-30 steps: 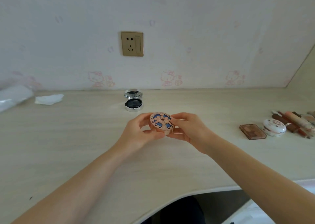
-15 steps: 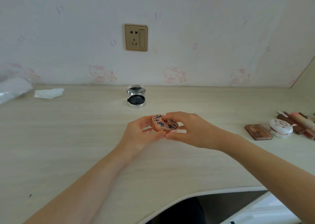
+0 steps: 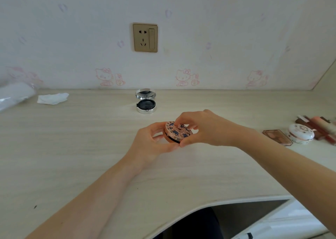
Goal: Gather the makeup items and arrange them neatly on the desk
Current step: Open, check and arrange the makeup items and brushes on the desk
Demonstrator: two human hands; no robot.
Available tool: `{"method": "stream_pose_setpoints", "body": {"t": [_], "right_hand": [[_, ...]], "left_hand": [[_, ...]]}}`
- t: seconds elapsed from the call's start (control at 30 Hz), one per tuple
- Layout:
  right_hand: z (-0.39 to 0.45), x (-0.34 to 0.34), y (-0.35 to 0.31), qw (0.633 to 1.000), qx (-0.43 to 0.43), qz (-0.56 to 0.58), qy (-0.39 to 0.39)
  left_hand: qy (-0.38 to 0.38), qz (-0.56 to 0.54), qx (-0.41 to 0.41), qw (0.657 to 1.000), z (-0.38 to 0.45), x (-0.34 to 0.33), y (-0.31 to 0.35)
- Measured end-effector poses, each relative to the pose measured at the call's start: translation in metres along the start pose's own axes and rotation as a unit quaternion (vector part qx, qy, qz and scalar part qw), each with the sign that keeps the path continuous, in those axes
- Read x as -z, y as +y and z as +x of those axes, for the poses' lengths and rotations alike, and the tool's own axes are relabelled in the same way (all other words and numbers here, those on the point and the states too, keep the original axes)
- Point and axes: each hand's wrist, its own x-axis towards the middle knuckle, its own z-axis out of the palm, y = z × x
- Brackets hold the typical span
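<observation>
Head view: your left hand (image 3: 152,142) and right hand (image 3: 201,129) pinch the patterned compact (image 3: 177,131) above the desk (image 3: 72,157); a loosened grip could drop it.

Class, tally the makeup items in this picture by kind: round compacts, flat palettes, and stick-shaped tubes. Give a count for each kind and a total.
Round compacts: 3, the patterned one gripped by both hands, the open silver one, the white one.
Flat palettes: 1, brown.
Tubes: several at the right edge, partly cut off, cannot be counted exactly.
Total: 4 plus the tubes.
</observation>
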Motion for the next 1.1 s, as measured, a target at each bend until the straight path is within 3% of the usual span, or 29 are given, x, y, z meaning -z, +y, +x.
{"method": "stream_pose_setpoints", "body": {"t": [0.27,0.47,0.77,1.1], "right_hand": [[0.004,0.009,0.005,0.998,0.003,0.063,-0.027],[0.001,0.006,0.018,0.988,0.006,0.151,0.020],[0.009,-0.017,0.026,0.991,0.007,0.126,0.045],[0.017,-0.025,0.026,0.994,0.002,0.095,0.051]], "left_hand": [[0.000,0.001,-0.003,1.000,-0.001,0.001,0.002],[0.008,0.132,-0.050,0.990,-0.005,-0.002,0.003],[0.028,0.332,-0.099,0.938,-0.004,-0.004,-0.013],[0.018,0.406,-0.092,0.909,-0.005,-0.007,-0.015]]}}
